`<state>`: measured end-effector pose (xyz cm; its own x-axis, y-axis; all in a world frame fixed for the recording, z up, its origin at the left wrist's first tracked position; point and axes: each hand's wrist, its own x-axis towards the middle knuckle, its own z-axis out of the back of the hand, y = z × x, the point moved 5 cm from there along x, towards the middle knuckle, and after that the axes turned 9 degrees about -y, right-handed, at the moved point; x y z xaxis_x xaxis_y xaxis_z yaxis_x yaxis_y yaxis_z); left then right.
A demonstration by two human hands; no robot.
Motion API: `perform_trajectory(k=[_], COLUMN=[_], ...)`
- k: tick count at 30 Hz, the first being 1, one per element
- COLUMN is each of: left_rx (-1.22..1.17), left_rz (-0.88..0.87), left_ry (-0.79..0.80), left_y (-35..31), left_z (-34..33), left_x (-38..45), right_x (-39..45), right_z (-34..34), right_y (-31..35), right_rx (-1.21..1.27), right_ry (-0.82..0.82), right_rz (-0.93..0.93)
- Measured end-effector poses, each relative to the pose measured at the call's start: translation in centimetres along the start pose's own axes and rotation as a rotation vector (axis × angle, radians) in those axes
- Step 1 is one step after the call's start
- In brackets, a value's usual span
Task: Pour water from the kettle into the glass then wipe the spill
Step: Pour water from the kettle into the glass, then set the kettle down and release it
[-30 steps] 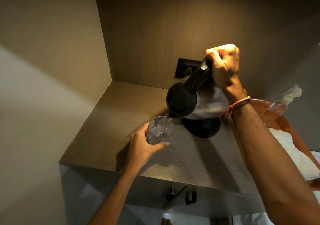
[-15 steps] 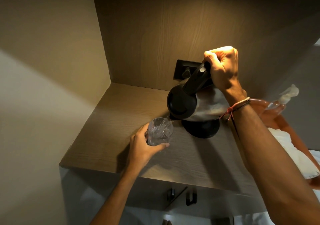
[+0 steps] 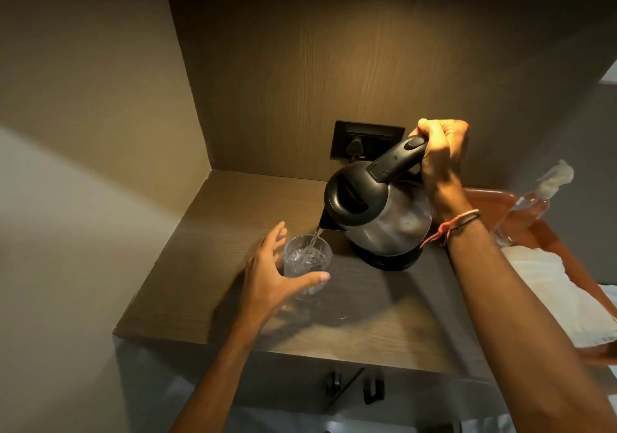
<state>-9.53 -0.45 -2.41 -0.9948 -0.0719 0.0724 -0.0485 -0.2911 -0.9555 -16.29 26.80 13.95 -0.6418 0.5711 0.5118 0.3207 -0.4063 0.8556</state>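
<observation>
Head view: my right hand (image 3: 440, 155) grips the electric kettle (image 3: 377, 212); left hand (image 3: 270, 275) loosely cups the glass (image 3: 307, 262). I'd keep the stream thin and centred.

One kettle (image 3: 377, 214), one glass (image 3: 307, 260), two hands, one tray (image 3: 547, 235)

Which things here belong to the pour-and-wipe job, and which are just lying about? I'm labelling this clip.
In the job:
kettle, tilted, held by right hand
glass, left hand around it
white cloth, probably for wiping

Lying about:
spray bottle
orange tray
wall socket
kettle base
</observation>
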Motion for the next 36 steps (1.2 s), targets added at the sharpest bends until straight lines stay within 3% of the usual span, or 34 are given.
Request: perform_trajectory(k=[9, 16, 23, 25, 27, 31, 34, 36], left_rx=[0.108, 0.144, 0.180, 0.194, 0.237, 0.526, 0.803, 0.876], left_rz=[-0.192, -0.194, -0.162, -0.154, -0.199, -0.521, -0.777, -0.856], left_ry=[0.246, 0.285, 0.289, 0.296, 0.239, -0.133, -0.415, -0.492], left_y=[-8.3, -9.2, -9.3, -9.4, -9.9, -12.6, -15.9, -17.8], left_z=[-5.1, -10.0, -10.7, -10.5, -9.9, -6.4, -3.9, -3.2], left_x=[5.7, 7.8, 7.6, 6.9, 6.0, 3.3, 0.2, -1.8], right_x=[1.8, 1.5, 1.7, 1.3, 1.1, -0.9, -3.1, -4.7], right_z=[3.8, 6.1, 6.6, 7.1, 7.4, 6.9, 6.4, 7.0], right_y=[-8.2, -12.9, -15.0, -12.9, -10.2, -3.7, -1.0, 0.5], right_rx=[0.231, 0.314, 0.329, 0.212, 0.017, -0.416, -0.679, -0.766], right_ry=[-0.397, -0.510, -0.407, -0.334, -0.244, -0.018, 0.069, 0.086], right_rz=[-0.489, -0.622, -0.653, -0.507, -0.203, 0.535, 0.719, 0.764])
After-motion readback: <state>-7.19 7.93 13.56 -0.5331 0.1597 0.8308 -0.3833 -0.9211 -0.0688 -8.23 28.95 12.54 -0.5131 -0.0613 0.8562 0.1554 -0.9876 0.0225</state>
